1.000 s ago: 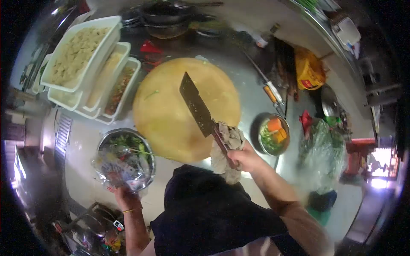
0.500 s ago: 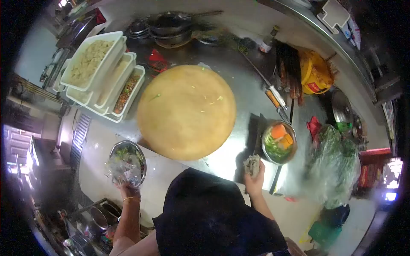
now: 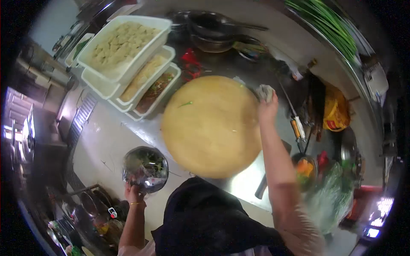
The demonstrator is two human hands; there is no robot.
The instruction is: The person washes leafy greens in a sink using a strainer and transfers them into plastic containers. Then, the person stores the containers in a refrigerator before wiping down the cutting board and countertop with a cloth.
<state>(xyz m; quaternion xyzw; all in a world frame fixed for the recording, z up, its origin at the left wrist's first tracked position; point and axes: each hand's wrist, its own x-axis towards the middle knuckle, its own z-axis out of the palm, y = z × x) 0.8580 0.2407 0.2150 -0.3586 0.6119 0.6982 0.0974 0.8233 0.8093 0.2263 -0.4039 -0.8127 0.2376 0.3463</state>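
Observation:
My left hand (image 3: 134, 194) is closed on the rim of a metal bowl (image 3: 161, 182), which holds leafy green scraps and something clear like plastic. My right hand (image 3: 268, 110) grips a crumpled grey cloth (image 3: 265, 92) at the upper right edge of a big round wooden cutting board (image 3: 209, 132). A green scrap (image 3: 186, 103) lies on the board's left part. Below my right forearm a dark knife handle (image 3: 261, 187) shows; the forearm covers part of that knife.
Stacked white trays (image 3: 96, 91) stand at the left, the top one filled with pale dumplings. Pans (image 3: 213, 42) sit at the back. To the right are a bowl with orange pieces (image 3: 305, 167), a yellow bucket (image 3: 335, 109) and a plastic bag of greens (image 3: 331, 205). Spring onions (image 3: 324, 27) lie on the shelf above.
My right hand has swung forward with the cloth, from beside the knife to the board's far right edge. My left hand still holds the bowl. The camera view has shifted.

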